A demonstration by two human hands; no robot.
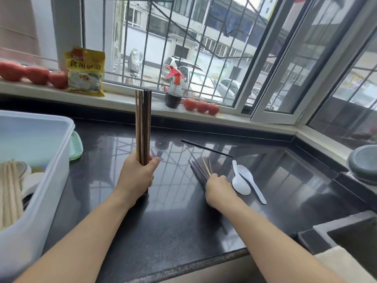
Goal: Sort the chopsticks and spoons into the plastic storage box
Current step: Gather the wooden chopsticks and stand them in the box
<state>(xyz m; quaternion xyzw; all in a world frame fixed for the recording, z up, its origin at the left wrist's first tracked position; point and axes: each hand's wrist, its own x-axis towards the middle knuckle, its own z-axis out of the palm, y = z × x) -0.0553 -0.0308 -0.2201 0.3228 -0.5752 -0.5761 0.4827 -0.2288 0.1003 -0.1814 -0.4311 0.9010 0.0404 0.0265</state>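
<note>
My left hand point(137, 176) grips a bundle of brown chopsticks point(143, 123) held upright, their lower ends on the black counter. My right hand point(219, 188) lies on the counter and holds several dark and light chopsticks point(201, 168) that fan out from under its fingers. One black chopstick point(206, 148) lies alone farther back. Two white spoons point(243, 181) lie just right of my right hand. The translucent plastic storage box point(40, 180) stands at the left, with pale wooden chopsticks point(10, 193) and a white object inside.
A windowsill at the back carries tomatoes point(201, 106), a yellow packet point(85, 71) and a small dark bottle point(173, 97). A green lid point(76, 145) sits behind the box. A grey bowl point(364, 162) stands at the right, a sink point(350, 235) at the lower right.
</note>
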